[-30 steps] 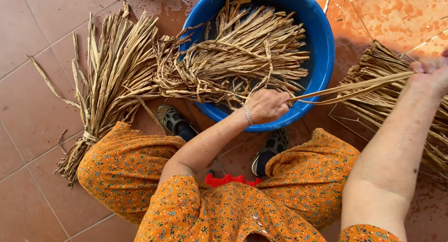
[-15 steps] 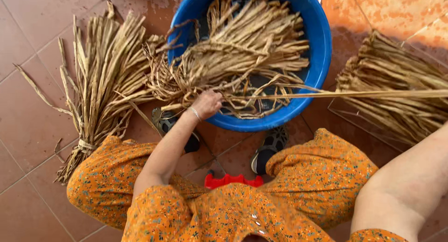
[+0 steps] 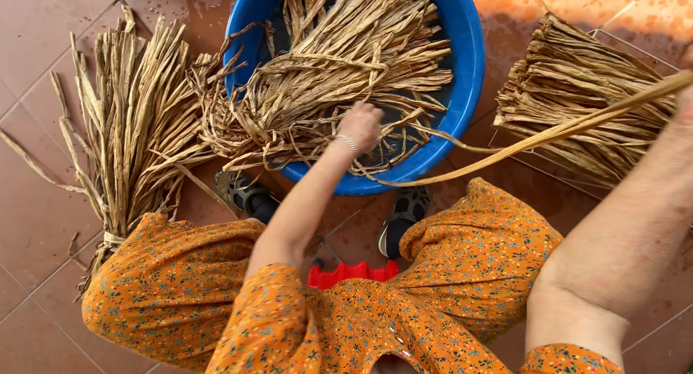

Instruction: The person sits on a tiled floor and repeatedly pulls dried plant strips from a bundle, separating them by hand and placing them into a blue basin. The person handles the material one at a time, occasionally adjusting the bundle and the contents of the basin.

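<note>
Item: long dried strand [image 3: 548,134], pale tan, flat and ribbon-like. It runs from the near rim of the blue basin [image 3: 473,63] out to the far right edge of the view, drawn nearly straight, clear of the floor.

Handling, as judged: very light; pliant along its length, probably damp and more supple from the basin; likely to split or fray if bent sharply. Best taken near one end, pinched flat between fingers, with the other hand steadying the tangle it leaves.

Left hand [image 3: 359,125]: curled into a loose fist inside the basin, pressed on the heap of soaked strands [image 3: 346,71]; whether it grips any cannot be told.

Right hand [image 3: 682,103]: mostly cut off at the right edge; the strand ends there, but the grip itself is out of sight.

Surroundings: tied bundle of dry strands [image 3: 130,128] on the left floor; a second flat sheaf [image 3: 577,92] on the right, lying on a wire rack [image 3: 613,38]; red stool [image 3: 350,274] near, under the orange floral dress [image 3: 462,273]; dark sandals [image 3: 249,193].

Obscured: basin's far rim, any water level, and the strand's inner end among the heap.
</note>
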